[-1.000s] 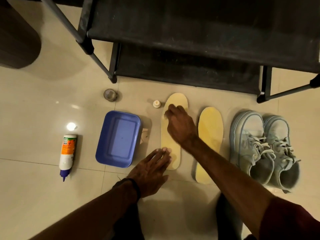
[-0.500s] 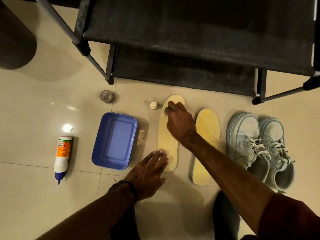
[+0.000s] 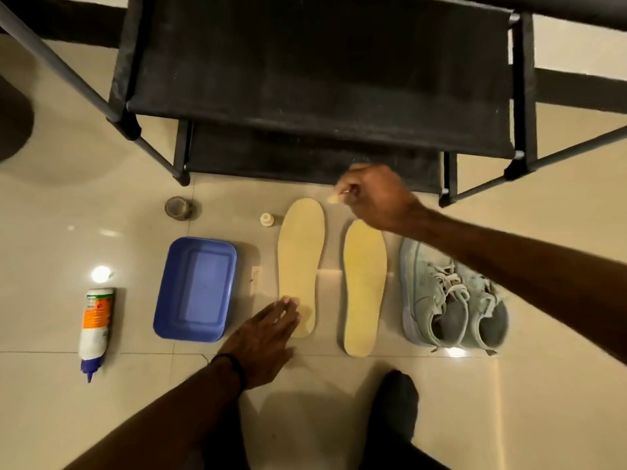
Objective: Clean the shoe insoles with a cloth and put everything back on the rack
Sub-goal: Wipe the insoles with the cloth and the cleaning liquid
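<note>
Two yellow insoles flat on floor tiles, side by side between blue tub and pair of shoes.

Nearest: left hand (image 3: pixel 263 337), fingers straight, pressing heel of left insole (image 3: pixel 300 262). Beside it: right insole (image 3: pixel 363 286), untouched; blue tub (image 3: pixel 196 288); shoes (image 3: pixel 451 293); bottle (image 3: pixel 95 327) lying well left. Farther: right hand (image 3: pixel 371 195), pinching small pale scrap, kind unclear. Beyond: black rack (image 3: pixel 319 76). Insoles probably light, thin, bendy; best lifted by an edge at heel or toe.

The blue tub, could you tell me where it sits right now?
In the head view, the blue tub sits on the floor left of centre, between the lying bottle and the left insole.
</note>
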